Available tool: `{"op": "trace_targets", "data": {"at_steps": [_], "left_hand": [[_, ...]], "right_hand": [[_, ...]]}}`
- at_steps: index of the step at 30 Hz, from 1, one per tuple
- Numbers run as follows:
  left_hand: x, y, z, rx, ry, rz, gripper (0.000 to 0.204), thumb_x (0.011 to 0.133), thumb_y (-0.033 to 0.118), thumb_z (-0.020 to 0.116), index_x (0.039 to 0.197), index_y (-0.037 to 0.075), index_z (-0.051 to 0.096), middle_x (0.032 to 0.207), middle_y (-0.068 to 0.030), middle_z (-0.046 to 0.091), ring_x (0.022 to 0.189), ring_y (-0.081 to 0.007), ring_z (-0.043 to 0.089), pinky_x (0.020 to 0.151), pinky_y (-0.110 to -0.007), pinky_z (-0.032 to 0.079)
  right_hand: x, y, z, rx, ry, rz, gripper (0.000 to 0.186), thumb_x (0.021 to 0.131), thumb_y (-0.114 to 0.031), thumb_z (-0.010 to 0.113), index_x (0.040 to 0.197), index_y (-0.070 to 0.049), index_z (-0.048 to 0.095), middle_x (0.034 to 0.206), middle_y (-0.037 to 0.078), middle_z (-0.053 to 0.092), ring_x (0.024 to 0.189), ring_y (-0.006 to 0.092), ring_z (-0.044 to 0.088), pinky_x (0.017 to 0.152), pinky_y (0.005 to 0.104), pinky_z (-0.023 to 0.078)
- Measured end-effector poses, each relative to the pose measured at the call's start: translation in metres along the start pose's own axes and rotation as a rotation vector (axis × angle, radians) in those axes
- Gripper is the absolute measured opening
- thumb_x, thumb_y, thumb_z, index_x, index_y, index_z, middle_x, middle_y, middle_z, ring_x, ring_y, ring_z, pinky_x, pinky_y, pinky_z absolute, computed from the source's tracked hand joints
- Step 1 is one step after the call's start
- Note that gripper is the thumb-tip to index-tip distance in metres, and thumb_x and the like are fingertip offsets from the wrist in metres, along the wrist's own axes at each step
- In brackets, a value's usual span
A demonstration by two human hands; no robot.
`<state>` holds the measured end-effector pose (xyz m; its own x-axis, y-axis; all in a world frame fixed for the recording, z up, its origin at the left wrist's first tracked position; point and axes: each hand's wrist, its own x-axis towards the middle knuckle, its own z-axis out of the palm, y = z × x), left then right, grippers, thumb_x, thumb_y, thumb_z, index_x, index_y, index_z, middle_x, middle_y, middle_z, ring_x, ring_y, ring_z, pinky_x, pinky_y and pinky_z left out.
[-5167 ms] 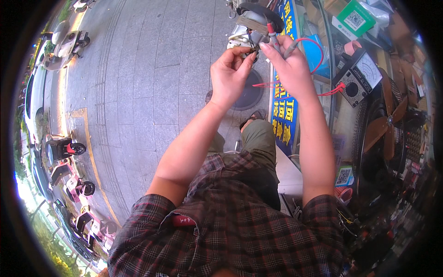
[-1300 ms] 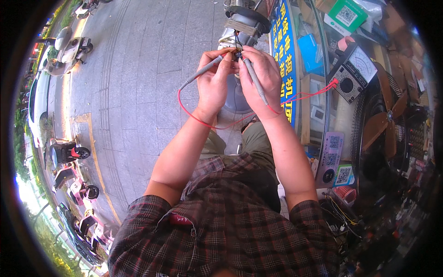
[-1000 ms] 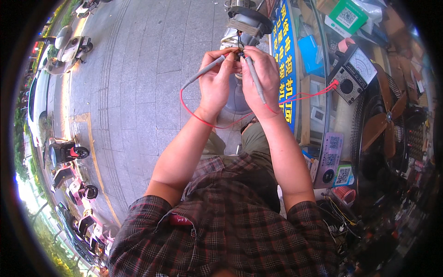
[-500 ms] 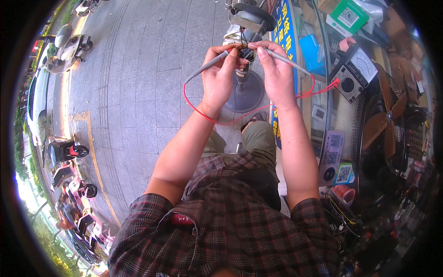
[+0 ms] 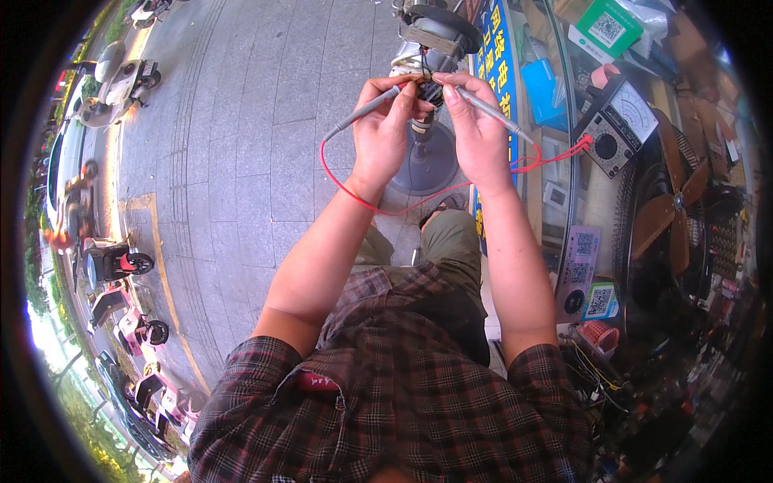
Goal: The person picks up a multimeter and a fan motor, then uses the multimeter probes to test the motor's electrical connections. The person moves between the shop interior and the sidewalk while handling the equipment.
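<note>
My left hand [image 5: 382, 133] grips a grey test probe [image 5: 362, 113], its tip at the small wires beneath a fan motor [image 5: 427, 48] on a pole with a round base [image 5: 411, 177]. My right hand [image 5: 483, 137] grips a second grey probe [image 5: 506, 121], angled in toward the same wires, which my fingertips pinch and largely hide. Red leads run from both probes to an analog multimeter [image 5: 612, 137] lying on the glass counter at the right.
The glass counter [image 5: 568, 209] holds payment signs [image 5: 612, 28], a brown fan blade [image 5: 676, 209] and jumbled parts. A blue lettered banner [image 5: 499, 64] lines its edge. Parked scooters [image 5: 121, 80], a white car [image 5: 64, 153] and a blurred moving shape [image 5: 76, 209] are along the pavement [image 5: 241, 161] at left.
My hands and probes have come together at the wires and shifted slightly up. The right probe now slants more steeply sideways than a second ago. A blurred shape has moved along the roadside.
</note>
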<state>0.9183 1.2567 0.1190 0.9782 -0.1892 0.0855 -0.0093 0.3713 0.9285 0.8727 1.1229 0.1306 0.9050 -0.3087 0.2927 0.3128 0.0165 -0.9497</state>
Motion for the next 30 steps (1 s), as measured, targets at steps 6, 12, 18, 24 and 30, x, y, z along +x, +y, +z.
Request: {"op": "trace_targets", "data": {"at_steps": [6, 12, 18, 24, 30], "left_hand": [[-0.001, 0.000, -0.001, -0.009, -0.004, 0.002, 0.026, 0.105, 0.014, 0.065, 0.122, -0.002, 0.056, 0.109, -0.0129, 0.072, 0.087, -0.0161, 0.072, 0.077, -0.030, 0.058], [0.000, 0.003, 0.002, -0.018, 0.003, -0.003, 0.017, 0.105, 0.008, 0.062, 0.117, -0.003, 0.057, 0.110, -0.0113, 0.071, 0.085, -0.0132, 0.072, 0.075, -0.027, 0.059], [-0.001, 0.000, 0.000, -0.015, -0.008, 0.002, 0.023, 0.105, 0.011, 0.064, 0.122, -0.002, 0.056, 0.110, -0.0122, 0.071, 0.087, -0.0144, 0.071, 0.076, -0.029, 0.057], [-0.001, 0.002, 0.000, 0.011, -0.002, -0.016, 0.024, 0.105, 0.013, 0.065, 0.121, -0.002, 0.056, 0.109, -0.0125, 0.071, 0.087, -0.0154, 0.071, 0.076, -0.029, 0.057], [-0.002, 0.002, 0.000, 0.017, -0.006, -0.009, 0.024, 0.105, 0.014, 0.065, 0.121, -0.002, 0.056, 0.109, -0.0127, 0.072, 0.086, -0.0158, 0.072, 0.075, -0.029, 0.057]], "right_hand": [[-0.003, -0.003, 0.001, -0.210, 0.009, -0.029, 0.021, 0.107, -0.014, 0.061, 0.122, 0.000, 0.064, 0.123, 0.010, 0.070, 0.114, 0.0169, 0.065, 0.101, 0.0322, 0.050], [-0.001, 0.005, -0.003, -0.417, 0.012, -0.198, 0.021, 0.104, -0.011, 0.064, 0.121, 0.000, 0.066, 0.118, 0.013, 0.071, 0.109, 0.0238, 0.068, 0.094, 0.0350, 0.054], [-0.001, 0.003, -0.001, -0.426, 0.001, -0.213, 0.022, 0.104, -0.011, 0.063, 0.122, 0.000, 0.066, 0.120, 0.012, 0.071, 0.112, 0.0220, 0.068, 0.097, 0.0337, 0.053], [0.002, -0.001, -0.001, -0.382, 0.001, -0.117, 0.021, 0.107, -0.015, 0.060, 0.121, 0.000, 0.066, 0.116, 0.012, 0.071, 0.109, 0.0216, 0.068, 0.094, 0.0332, 0.053], [0.007, -0.004, -0.005, 0.034, -0.030, 0.058, 0.021, 0.110, -0.018, 0.057, 0.120, -0.001, 0.064, 0.113, 0.006, 0.070, 0.107, 0.0118, 0.063, 0.094, 0.0269, 0.049]]}}
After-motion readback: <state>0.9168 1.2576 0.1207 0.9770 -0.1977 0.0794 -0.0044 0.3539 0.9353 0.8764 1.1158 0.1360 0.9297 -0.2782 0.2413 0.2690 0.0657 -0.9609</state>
